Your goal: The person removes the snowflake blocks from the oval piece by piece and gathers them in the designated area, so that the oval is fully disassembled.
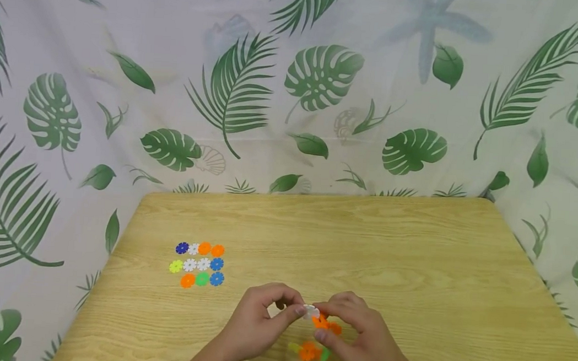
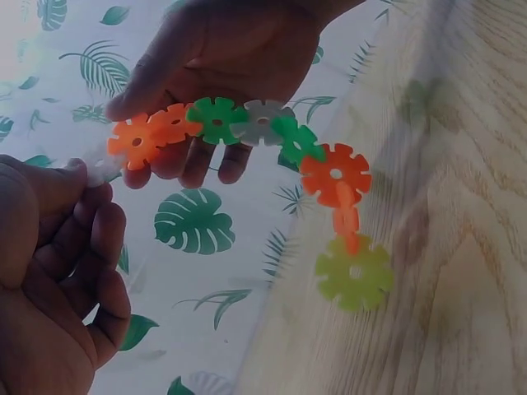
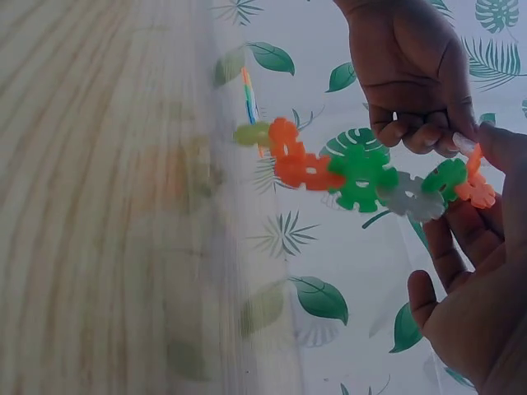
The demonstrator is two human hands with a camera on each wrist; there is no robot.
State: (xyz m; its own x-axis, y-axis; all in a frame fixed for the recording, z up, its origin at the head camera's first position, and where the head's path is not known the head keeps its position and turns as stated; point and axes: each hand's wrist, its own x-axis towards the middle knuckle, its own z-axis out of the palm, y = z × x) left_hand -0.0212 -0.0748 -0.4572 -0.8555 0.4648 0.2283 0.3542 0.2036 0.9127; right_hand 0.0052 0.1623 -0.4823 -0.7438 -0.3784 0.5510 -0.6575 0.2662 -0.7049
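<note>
Orange-green disc chain (image 2: 280,123) above the table (image 1: 437,278)
left hand (image 1: 260,323) pinches white end (image 1: 311,313), right hand (image 1: 363,337) an orange disc (image 1: 319,322); left wrist cam gets the middle, right hand blocks head cam; loose discs (image 1: 204,248) off left

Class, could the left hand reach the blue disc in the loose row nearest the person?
Probably yes: bare tabletop separates the left hand from the blue disc, though it should first release the white disc it pinches.
</note>
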